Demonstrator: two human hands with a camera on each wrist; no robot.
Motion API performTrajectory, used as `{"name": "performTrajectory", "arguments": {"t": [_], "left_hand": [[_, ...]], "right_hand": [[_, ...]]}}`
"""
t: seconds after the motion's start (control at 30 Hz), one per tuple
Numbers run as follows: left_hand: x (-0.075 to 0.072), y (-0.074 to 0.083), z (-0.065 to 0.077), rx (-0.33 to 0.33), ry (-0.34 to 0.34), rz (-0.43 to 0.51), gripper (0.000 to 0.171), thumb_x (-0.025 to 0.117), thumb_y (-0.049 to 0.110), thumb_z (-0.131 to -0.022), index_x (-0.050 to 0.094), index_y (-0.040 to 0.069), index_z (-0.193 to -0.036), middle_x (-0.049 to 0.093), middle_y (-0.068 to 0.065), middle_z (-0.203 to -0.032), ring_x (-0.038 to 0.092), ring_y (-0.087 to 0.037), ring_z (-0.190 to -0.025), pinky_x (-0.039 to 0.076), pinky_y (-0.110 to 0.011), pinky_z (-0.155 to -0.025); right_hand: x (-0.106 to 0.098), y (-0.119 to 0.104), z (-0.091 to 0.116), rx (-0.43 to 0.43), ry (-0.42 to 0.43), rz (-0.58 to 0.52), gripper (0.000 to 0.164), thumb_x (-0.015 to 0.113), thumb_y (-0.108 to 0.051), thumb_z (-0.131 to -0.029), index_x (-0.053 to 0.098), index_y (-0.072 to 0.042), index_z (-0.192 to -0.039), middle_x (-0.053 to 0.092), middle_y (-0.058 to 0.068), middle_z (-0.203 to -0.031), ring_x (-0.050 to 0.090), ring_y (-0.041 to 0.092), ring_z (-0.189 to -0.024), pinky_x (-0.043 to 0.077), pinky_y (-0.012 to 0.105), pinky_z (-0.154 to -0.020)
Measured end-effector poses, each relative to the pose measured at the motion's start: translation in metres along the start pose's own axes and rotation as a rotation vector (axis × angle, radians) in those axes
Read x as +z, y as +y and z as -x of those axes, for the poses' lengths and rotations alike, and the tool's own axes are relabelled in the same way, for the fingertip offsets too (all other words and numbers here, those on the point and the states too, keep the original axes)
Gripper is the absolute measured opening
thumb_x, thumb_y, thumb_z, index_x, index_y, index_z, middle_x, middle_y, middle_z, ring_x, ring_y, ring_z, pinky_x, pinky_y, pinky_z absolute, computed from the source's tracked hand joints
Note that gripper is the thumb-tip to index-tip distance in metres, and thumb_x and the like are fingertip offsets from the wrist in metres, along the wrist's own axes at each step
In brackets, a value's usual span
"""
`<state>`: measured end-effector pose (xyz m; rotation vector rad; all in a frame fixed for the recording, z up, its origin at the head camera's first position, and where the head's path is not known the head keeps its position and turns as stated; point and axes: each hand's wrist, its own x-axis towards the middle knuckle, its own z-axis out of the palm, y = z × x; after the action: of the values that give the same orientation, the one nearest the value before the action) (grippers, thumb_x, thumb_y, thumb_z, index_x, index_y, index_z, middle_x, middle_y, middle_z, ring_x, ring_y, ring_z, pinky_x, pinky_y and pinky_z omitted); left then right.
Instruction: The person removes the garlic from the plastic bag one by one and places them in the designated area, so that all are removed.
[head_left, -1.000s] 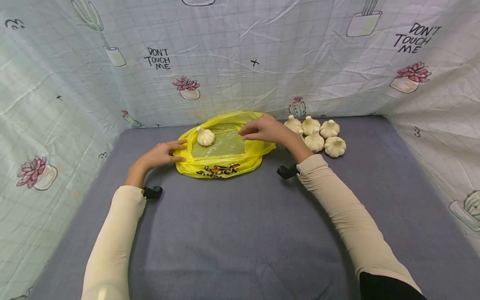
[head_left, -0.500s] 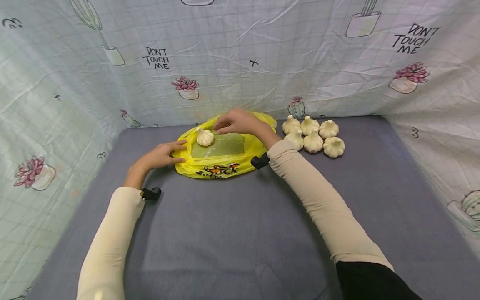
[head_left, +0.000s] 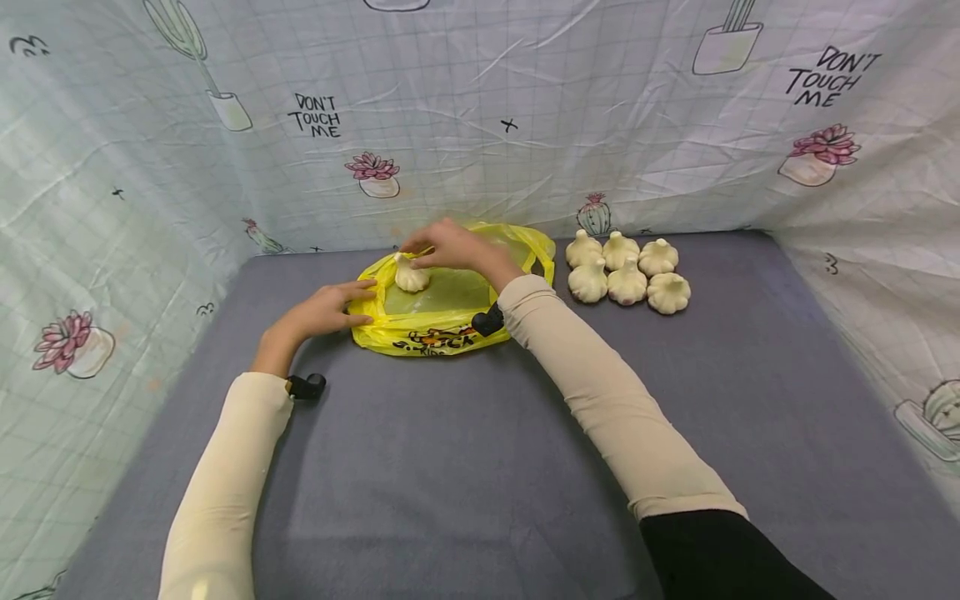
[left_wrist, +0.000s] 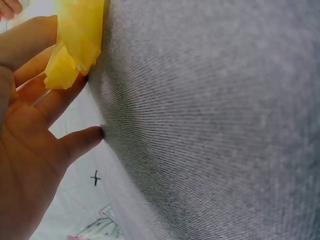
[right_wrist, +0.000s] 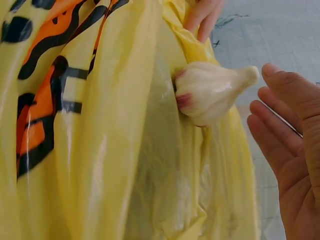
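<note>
A yellow plastic bag (head_left: 375, 337) lies on its side near the back of the table, its mouth spread wide. One garlic bulb (head_left: 410, 277) sits at the left of the mouth, with purple marks at its base in the right wrist view. Over it reaches my right hand (head_left: 453, 247), fingers apart, the thumb tip right by the bulb's stem (right_wrist: 247, 76). My left hand (head_left: 318, 311) rests against the bag's left end with fingers spread; in the left wrist view the straight fingers lie beside the bag's crumpled yellow edge (left_wrist: 82, 35).
Several garlic bulbs (head_left: 627, 283) stand in two rows to the right of the bag. Grey cloth covers the table (head_left: 450, 467). A printed white sheet (head_left: 480, 150) hangs behind and along the sides.
My right hand has moved left across the bag's mouth to the lone garlic bulb. The bag's right rim has come into view behind it. My left hand stays in place.
</note>
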<state>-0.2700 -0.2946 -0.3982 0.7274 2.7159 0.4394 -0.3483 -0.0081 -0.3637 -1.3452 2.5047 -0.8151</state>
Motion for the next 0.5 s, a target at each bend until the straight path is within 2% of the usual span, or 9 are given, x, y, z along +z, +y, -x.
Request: {"name": "performTrajectory", "arguments": {"t": [0.17,0.33,0.5], "left_hand": [[0.001,0.000,0.000,-0.003,0.009,0.005,0.057,0.068,0.028,-0.099,0.054,-0.004,-0.144,0.036,-0.020,-0.161,0.030,-0.045,-0.148,0.025,-0.062,-0.118],[0.002,-0.003,-0.001,-0.009,0.005,-0.002,0.057,0.068,0.028,-0.099,0.053,-0.004,-0.145,0.036,-0.019,-0.161,0.029,-0.044,-0.148,0.025,-0.061,-0.118],[0.003,-0.004,-0.002,-0.009,0.011,-0.001,0.058,0.069,0.028,-0.099,0.053,-0.003,-0.145,0.036,-0.019,-0.161,0.029,-0.043,-0.148,0.025,-0.060,-0.119]], "right_hand": [[0.006,0.007,-0.007,0.028,0.007,-0.047,0.042,0.067,-0.025,-0.101,0.064,-0.008,-0.139,0.064,0.008,-0.139,0.064,0.022,-0.124,0.049,0.031,-0.105],[0.010,0.011,-0.013,0.045,-0.005,-0.048,0.043,0.066,-0.028,-0.101,0.063,-0.011,-0.140,0.063,0.006,-0.141,0.064,0.020,-0.123,0.050,0.030,-0.102],[0.015,0.012,-0.020,0.050,-0.001,-0.066,0.041,0.067,-0.026,-0.101,0.065,-0.010,-0.138,0.065,0.006,-0.137,0.066,0.018,-0.120,0.050,0.028,-0.101]]}}
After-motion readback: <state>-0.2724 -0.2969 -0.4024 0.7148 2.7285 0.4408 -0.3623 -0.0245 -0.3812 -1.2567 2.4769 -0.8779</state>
